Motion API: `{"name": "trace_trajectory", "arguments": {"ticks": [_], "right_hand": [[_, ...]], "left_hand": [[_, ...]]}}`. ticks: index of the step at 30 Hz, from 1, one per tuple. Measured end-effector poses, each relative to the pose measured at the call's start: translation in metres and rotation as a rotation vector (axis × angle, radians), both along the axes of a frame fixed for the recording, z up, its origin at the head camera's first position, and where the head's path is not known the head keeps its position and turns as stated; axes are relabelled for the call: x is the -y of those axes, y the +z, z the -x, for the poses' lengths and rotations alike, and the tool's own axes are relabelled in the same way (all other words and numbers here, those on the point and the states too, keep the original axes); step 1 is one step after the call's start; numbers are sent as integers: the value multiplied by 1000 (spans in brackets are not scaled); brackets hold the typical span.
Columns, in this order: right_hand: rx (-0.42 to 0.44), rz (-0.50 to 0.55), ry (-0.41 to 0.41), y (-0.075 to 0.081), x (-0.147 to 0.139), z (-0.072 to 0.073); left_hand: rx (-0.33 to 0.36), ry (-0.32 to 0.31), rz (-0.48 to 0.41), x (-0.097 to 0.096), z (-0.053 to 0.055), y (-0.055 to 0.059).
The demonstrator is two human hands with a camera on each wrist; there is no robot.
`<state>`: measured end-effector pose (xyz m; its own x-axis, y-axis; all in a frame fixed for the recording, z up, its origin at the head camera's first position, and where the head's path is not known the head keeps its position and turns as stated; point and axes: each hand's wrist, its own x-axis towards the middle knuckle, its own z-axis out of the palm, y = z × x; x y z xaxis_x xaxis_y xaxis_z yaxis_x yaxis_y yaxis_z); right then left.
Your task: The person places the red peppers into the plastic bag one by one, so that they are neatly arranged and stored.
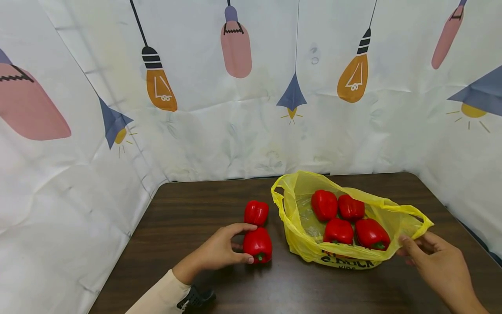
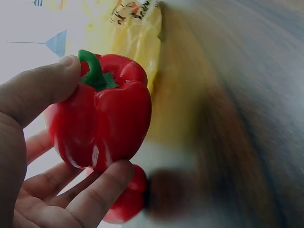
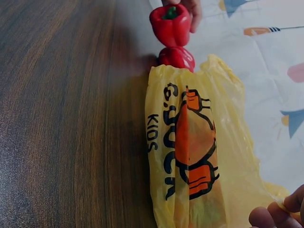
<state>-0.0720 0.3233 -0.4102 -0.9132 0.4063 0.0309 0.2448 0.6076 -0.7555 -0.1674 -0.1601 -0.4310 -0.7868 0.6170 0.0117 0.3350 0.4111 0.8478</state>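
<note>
Right up close in the left wrist view, the left hand (image 2: pixel 33 156) had its thumb and fingers wrapped around a red bell pepper (image 2: pixel 99 123), thumb tip sitting next to the green stem. That pepper was on the dark wooden table (image 1: pixel 188 270), just left of the yellow plastic bag (image 1: pixel 310 244), with a second loose pepper (image 1: pixel 256 212) touching it on the far side. Four more peppers (image 1: pixel 345 222) were already sitting inside the bag. Over on the other side, the right hand (image 1: pixel 435 261) was at the bag's near right handle, fingers curled and pinching the plastic to keep the mouth open.

My read: this was the pick-up part of loading peppers into the bag, with two left to go. Next move would probably need a clean lift and a swing over the bag's left rim without snagging it, while the right hand keeps the opening held wide.
</note>
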Motion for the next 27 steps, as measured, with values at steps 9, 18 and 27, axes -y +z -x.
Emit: {"name": "trace_trajectory", "arguments": {"ticks": [9,18,27], "right_hand": [[-15,3,17,0,0,0],[-24,2,6,0,1,-1],[-2,-1,-2,1,1,-1]], "left_hand": [[-40,-16,1,-11,-1,16],[-57,-56,-31,-22,0,31],[-89,-95,-59,-40,1,44]]}}
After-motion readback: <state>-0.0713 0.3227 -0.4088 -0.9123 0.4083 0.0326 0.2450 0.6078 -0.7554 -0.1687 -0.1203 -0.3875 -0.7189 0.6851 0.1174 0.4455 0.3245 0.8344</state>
